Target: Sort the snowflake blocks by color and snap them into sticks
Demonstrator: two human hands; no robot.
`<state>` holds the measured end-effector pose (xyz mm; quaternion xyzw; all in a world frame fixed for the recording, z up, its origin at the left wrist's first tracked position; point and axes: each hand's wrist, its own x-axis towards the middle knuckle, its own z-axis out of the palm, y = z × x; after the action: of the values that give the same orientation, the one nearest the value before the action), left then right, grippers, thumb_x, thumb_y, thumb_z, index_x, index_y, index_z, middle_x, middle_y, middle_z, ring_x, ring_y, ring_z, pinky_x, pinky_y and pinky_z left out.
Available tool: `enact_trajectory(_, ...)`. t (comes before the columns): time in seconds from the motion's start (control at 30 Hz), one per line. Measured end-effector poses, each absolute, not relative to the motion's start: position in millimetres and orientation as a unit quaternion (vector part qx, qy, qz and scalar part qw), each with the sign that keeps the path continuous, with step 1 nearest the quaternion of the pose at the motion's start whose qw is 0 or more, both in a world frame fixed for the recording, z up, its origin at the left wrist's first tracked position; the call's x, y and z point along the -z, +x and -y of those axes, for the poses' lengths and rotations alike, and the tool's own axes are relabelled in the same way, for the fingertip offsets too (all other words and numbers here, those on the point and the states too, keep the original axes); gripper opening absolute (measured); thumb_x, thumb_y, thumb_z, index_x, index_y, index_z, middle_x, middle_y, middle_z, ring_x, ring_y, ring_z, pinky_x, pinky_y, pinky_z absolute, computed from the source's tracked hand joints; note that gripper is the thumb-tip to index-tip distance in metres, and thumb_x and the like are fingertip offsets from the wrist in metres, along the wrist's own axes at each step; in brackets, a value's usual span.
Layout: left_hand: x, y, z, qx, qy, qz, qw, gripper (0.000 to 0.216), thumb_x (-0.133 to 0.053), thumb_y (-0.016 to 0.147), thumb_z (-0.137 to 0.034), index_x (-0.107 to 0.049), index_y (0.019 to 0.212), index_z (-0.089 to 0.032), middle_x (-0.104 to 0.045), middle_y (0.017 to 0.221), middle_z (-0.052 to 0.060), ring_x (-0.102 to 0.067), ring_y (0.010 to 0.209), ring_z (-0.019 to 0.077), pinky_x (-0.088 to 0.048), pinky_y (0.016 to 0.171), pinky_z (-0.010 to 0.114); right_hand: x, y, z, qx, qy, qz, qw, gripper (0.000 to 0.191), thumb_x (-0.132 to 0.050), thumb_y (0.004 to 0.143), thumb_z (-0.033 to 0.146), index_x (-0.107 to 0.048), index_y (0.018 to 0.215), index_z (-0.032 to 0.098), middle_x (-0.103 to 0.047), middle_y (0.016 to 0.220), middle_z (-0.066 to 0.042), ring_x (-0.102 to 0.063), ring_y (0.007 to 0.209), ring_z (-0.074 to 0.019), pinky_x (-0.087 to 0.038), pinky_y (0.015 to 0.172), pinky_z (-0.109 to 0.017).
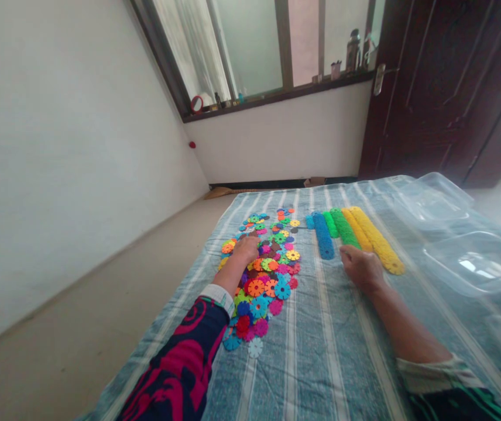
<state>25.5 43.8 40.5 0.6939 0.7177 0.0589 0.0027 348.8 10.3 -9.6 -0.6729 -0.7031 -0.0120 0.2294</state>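
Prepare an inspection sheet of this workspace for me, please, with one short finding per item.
Surface: striped blue-grey cloth, lightly wrinkled.
Job's things: mixed pile of discs in many colours, overlapping; to its right, discs lined up by colour in blue rows, green rows and yellow rows.
Clutter: transparent plastic containers along the cloth's right side.
Hands: left hand at the mixed pile; right hand at the near end of the green rows; what either grips cannot be told.
Cables: nothing seen.
Surroundings: dark red door, ahead to the right; window ledge bearing a flask and small items; white wall at left.
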Motion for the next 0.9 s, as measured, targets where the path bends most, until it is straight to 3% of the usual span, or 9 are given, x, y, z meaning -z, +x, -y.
enact_trajectory(0.13,-44.8,25.1,-38.3,-0.029,0.689,-0.724,-0.02,0.043,-0.052,0.073,-0.005,-0.069,0.108,-0.022,-0.069,0.112,0.01,-0.062,0.107,0.0244,-0.047,0.089,0.031,7.8,348.0,-9.5,0.011,-0.673,0.702,0.235,0.032,-0.043,0.091,0.035,-0.071,0.101,0.025,-0.069,0.074,-0.006,-0.058,0.065,-0.017,-0.024,0.056,-0.026)
enact_trajectory(0.4,-50.1,17.9,-29.5,-0.009,0.703,-0.711,-0.026,0.036,-0.054,0.071,-0.003,-0.07,0.096,-0.023,-0.073,0.096,0.003,-0.064,0.093,0.0178,-0.046,0.081,0.022,5.6,346.9,-7.7,0.004,-0.673,0.7,0.237,0.031,-0.043,0.092,0.034,-0.071,0.101,0.026,-0.069,0.075,-0.005,-0.058,0.065,-0.0161,-0.023,0.056,-0.026)
enact_trajectory(0.6,-58.6,15.4,-26.6,-0.015,0.706,-0.707,-0.032,0.037,-0.05,0.072,-0.002,-0.069,0.096,-0.022,-0.072,0.099,0.004,-0.066,0.093,0.0186,-0.047,0.08,0.023,2.3,346.2,-8.2,-0.006,-0.675,0.702,0.229,0.032,-0.041,0.092,0.034,-0.071,0.1,0.025,-0.07,0.076,-0.006,-0.06,0.067,-0.0164,-0.025,0.056,-0.025)
enact_trajectory(0.77,-64.4,46.6,-22.0,-0.142,0.725,-0.673,-0.036,0.043,-0.043,0.075,-0.002,-0.066,0.107,-0.017,-0.071,0.104,0.009,-0.065,0.098,0.0208,-0.048,0.088,0.028,-1.2,337.4,-8.1,-0.04,-0.642,0.717,0.268,0.029,-0.044,0.091,0.033,-0.071,0.099,0.025,-0.071,0.078,-0.005,-0.062,0.071,-0.0166,-0.032,0.059,-0.024)
enact_trajectory(0.9,-51.5,103.0,-11.5,-0.266,0.757,-0.592,0.078,0.043,-0.045,0.073,-0.004,-0.064,0.109,-0.017,-0.071,0.105,0.007,-0.066,0.099,0.0192,-0.052,0.085,0.028,-3.2,325.3,-6.1,-0.141,-0.546,0.747,0.352,0.027,-0.055,0.084,0.032,-0.069,0.105,0.023,-0.069,0.073,-0.001,-0.061,0.067,-0.0141,-0.038,0.063,-0.022)
